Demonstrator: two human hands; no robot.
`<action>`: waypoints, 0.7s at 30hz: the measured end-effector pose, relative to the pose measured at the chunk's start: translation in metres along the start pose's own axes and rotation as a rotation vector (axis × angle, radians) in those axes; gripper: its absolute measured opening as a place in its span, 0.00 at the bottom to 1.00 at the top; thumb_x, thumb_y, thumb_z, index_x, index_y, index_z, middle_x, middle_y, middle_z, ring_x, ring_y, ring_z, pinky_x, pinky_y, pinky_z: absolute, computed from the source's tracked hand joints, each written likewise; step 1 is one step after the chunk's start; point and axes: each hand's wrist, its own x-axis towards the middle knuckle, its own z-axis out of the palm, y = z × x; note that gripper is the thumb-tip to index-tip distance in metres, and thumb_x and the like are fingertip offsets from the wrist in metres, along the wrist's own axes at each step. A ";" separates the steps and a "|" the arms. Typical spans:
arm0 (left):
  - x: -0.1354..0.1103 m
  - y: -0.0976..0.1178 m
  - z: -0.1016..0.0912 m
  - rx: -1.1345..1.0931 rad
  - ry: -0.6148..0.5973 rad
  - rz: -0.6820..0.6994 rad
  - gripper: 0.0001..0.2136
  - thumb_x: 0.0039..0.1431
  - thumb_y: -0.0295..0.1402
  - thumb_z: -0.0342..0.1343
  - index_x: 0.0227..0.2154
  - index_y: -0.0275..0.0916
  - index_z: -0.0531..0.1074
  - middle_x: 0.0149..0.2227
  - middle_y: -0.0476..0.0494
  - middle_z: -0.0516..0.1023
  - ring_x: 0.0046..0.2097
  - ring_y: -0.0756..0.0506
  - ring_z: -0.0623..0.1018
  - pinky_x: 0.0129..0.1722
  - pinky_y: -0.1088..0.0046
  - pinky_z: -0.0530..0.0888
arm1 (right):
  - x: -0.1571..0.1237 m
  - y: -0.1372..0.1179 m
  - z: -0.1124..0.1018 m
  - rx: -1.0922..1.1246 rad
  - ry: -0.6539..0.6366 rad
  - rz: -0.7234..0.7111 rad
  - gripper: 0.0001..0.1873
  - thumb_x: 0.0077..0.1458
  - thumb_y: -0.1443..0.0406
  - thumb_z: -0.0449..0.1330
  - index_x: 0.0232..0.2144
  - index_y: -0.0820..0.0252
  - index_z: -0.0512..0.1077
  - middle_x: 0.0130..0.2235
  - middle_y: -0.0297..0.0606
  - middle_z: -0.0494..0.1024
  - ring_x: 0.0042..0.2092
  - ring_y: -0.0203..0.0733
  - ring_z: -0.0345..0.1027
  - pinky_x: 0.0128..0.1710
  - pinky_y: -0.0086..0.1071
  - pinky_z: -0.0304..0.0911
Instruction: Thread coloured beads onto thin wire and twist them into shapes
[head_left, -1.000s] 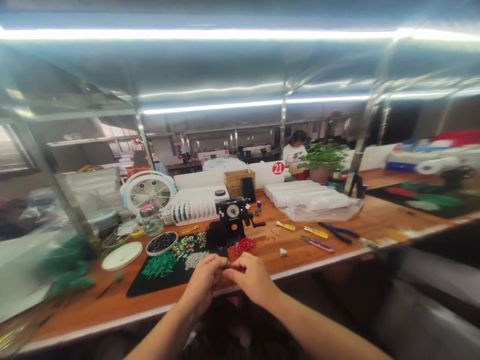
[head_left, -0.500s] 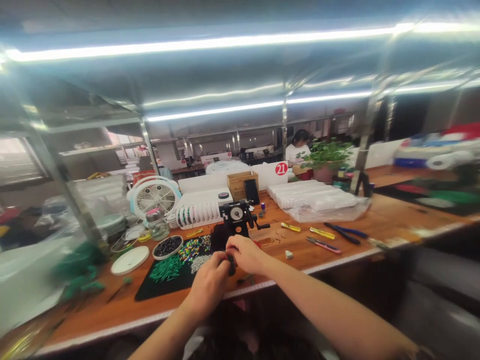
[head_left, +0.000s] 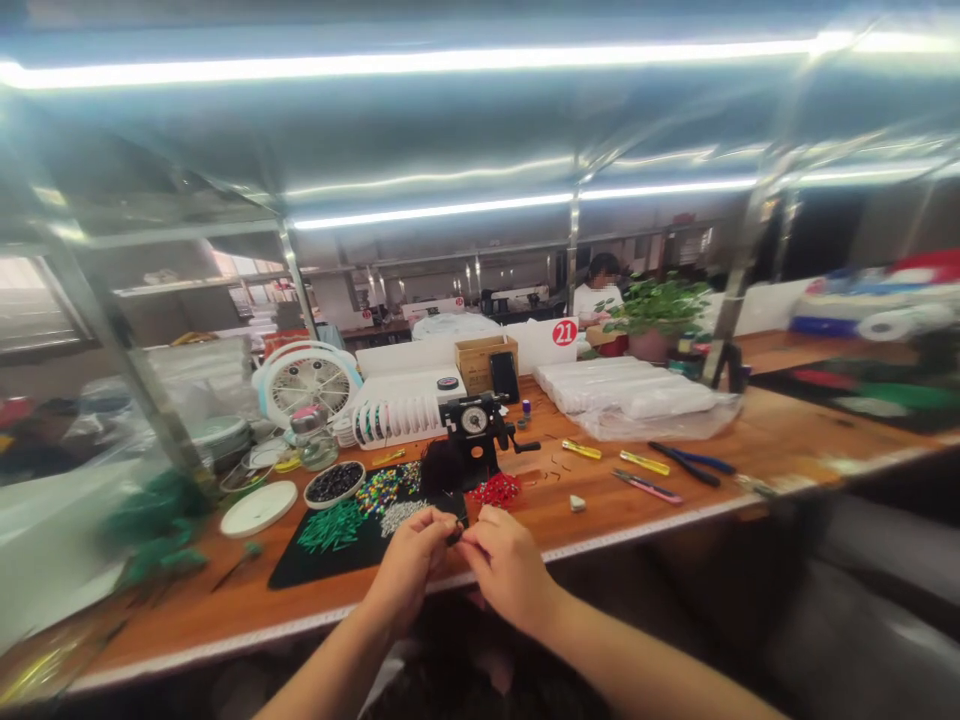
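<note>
In the head view, pinching a small dark piece [head_left: 454, 535] between thumb and fingers of the bare left hand [head_left: 409, 562], above the front of the brown wooden table [head_left: 187, 602]. Holding the bare right hand [head_left: 516, 565] just beside, fingertips drawn narrow; cannot tell whether gripping anything. Facing a heap of small red pieces [head_left: 495, 489] and a heap of small grey pieces [head_left: 403, 517], before a black cranked machine with a round dial [head_left: 475, 422].
</note>
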 end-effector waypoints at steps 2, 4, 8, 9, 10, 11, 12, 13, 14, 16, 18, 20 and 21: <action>-0.002 0.004 -0.004 0.089 -0.015 0.104 0.07 0.46 0.36 0.58 0.21 0.37 0.70 0.21 0.50 0.68 0.25 0.50 0.67 0.26 0.75 0.65 | 0.006 -0.001 -0.004 -0.057 0.053 -0.178 0.11 0.57 0.71 0.52 0.29 0.61 0.72 0.37 0.43 0.70 0.41 0.44 0.63 0.41 0.35 0.62; -0.004 0.005 -0.008 0.306 -0.015 0.311 0.05 0.51 0.33 0.56 0.25 0.38 0.73 0.30 0.45 0.73 0.35 0.46 0.71 0.36 0.71 0.68 | 0.019 0.001 -0.009 -0.032 -0.001 -0.244 0.13 0.59 0.72 0.48 0.32 0.61 0.71 0.39 0.43 0.69 0.42 0.42 0.63 0.43 0.34 0.62; -0.004 -0.003 -0.013 0.847 0.021 0.676 0.11 0.59 0.28 0.45 0.31 0.39 0.73 0.41 0.38 0.72 0.40 0.43 0.73 0.40 0.67 0.70 | 0.055 0.012 -0.010 0.052 -0.152 -0.069 0.09 0.57 0.73 0.52 0.29 0.61 0.71 0.33 0.36 0.69 0.34 0.36 0.64 0.35 0.29 0.61; -0.003 -0.006 -0.014 0.914 0.007 0.719 0.11 0.59 0.27 0.44 0.31 0.39 0.73 0.42 0.37 0.72 0.40 0.43 0.73 0.40 0.67 0.70 | 0.063 0.015 -0.008 0.060 -0.167 -0.042 0.09 0.55 0.74 0.54 0.27 0.61 0.71 0.31 0.35 0.69 0.33 0.36 0.64 0.34 0.28 0.60; -0.002 -0.007 -0.014 0.936 -0.016 0.747 0.11 0.58 0.26 0.44 0.32 0.39 0.73 0.43 0.38 0.73 0.41 0.43 0.74 0.41 0.66 0.70 | 0.069 0.017 -0.008 0.066 -0.177 -0.033 0.08 0.53 0.74 0.56 0.25 0.61 0.71 0.29 0.33 0.70 0.32 0.35 0.65 0.33 0.27 0.60; -0.001 -0.007 -0.013 0.910 -0.039 0.751 0.10 0.58 0.26 0.45 0.31 0.39 0.72 0.42 0.39 0.73 0.41 0.43 0.74 0.42 0.66 0.69 | 0.072 0.019 -0.007 0.070 -0.183 -0.030 0.09 0.52 0.74 0.57 0.23 0.60 0.71 0.27 0.32 0.70 0.31 0.35 0.65 0.32 0.26 0.59; 0.000 -0.007 -0.013 0.838 -0.041 0.721 0.10 0.57 0.27 0.46 0.31 0.40 0.72 0.41 0.40 0.74 0.40 0.44 0.74 0.42 0.67 0.69 | 0.073 0.020 -0.007 0.072 -0.183 -0.023 0.08 0.51 0.73 0.59 0.23 0.60 0.72 0.27 0.32 0.70 0.30 0.34 0.65 0.32 0.26 0.59; 0.000 -0.005 -0.011 0.710 -0.025 0.637 0.08 0.57 0.28 0.48 0.29 0.40 0.72 0.38 0.42 0.75 0.38 0.45 0.73 0.40 0.68 0.69 | 0.072 0.019 -0.008 0.071 -0.159 -0.012 0.06 0.51 0.72 0.60 0.25 0.60 0.72 0.29 0.33 0.71 0.31 0.34 0.65 0.33 0.27 0.59; 0.001 -0.003 -0.010 0.551 0.004 0.513 0.06 0.55 0.31 0.50 0.26 0.40 0.71 0.34 0.43 0.74 0.35 0.45 0.73 0.37 0.70 0.69 | 0.069 0.018 -0.009 0.066 -0.109 0.004 0.02 0.51 0.70 0.61 0.28 0.61 0.73 0.32 0.34 0.71 0.32 0.35 0.65 0.34 0.28 0.60; 0.001 0.000 -0.007 0.247 0.063 0.243 0.07 0.50 0.35 0.54 0.22 0.39 0.69 0.23 0.48 0.70 0.26 0.48 0.68 0.27 0.74 0.66 | 0.057 0.015 -0.010 0.055 0.011 0.057 0.05 0.51 0.64 0.63 0.30 0.61 0.73 0.34 0.37 0.71 0.33 0.36 0.65 0.36 0.30 0.60; 0.001 0.000 -0.004 0.068 0.072 0.071 0.09 0.48 0.38 0.55 0.20 0.38 0.67 0.15 0.54 0.61 0.19 0.51 0.61 0.19 0.76 0.60 | 0.042 0.010 -0.007 0.066 0.027 0.126 0.10 0.49 0.59 0.65 0.26 0.61 0.73 0.30 0.34 0.71 0.30 0.36 0.65 0.32 0.29 0.59; 0.001 -0.002 -0.003 0.026 0.059 0.028 0.10 0.48 0.39 0.53 0.19 0.38 0.65 0.13 0.57 0.55 0.16 0.53 0.56 0.17 0.77 0.56 | 0.027 0.007 -0.003 0.098 -0.077 0.171 0.11 0.48 0.61 0.65 0.20 0.60 0.72 0.24 0.32 0.69 0.27 0.35 0.64 0.27 0.28 0.56; 0.001 -0.002 -0.002 0.015 0.054 0.021 0.10 0.48 0.39 0.53 0.19 0.38 0.64 0.13 0.57 0.54 0.16 0.53 0.55 0.17 0.77 0.55 | 0.021 0.005 0.000 0.109 -0.122 0.172 0.10 0.48 0.64 0.65 0.19 0.60 0.72 0.23 0.31 0.68 0.27 0.35 0.64 0.27 0.27 0.56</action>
